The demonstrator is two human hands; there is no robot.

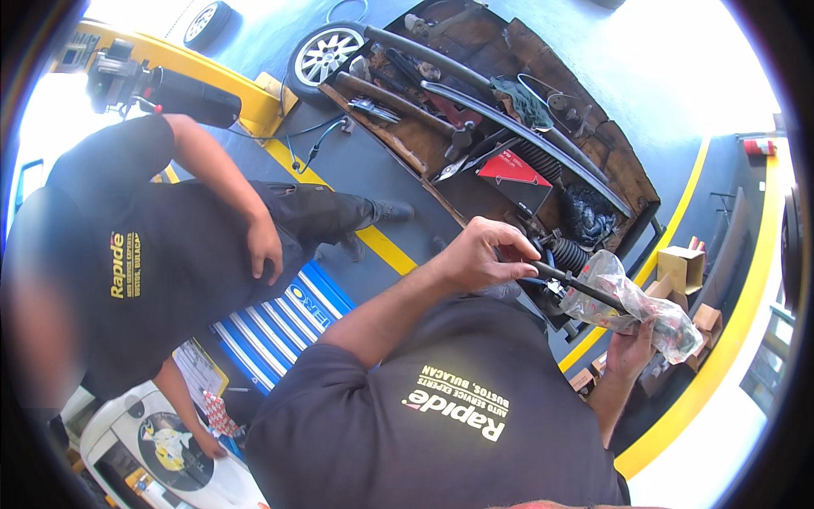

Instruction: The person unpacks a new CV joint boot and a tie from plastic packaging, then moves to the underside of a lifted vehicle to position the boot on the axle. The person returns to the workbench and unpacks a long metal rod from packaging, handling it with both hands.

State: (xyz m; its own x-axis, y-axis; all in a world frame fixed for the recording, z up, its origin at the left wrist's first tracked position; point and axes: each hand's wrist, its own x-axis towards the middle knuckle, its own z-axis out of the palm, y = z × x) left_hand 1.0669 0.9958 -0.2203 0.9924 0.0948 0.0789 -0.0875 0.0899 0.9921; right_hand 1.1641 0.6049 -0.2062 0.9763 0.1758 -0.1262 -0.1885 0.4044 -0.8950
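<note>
A slim black metal rod [553,273], some kind of car part, is held out in front of my chest. My left hand [490,254] pinches its near end between thumb and fingers. The far part of the rod sits inside a crinkled clear plastic bag [604,288]. From below, my right hand [632,349] grips the bag, and the rod's far end inside it is blurred by the plastic. Just beyond my hands are black ribbed rubber boots [570,253] on parts in a worn bench tray.
The brown-lined tray [526,51] holds metal bars, a green rag [519,103] and a red and black box [515,180]. A co-worker [161,254] stands at my left by blue drawers [318,293]. A wheel [326,58] lies beyond; cardboard boxes [680,267] are at right.
</note>
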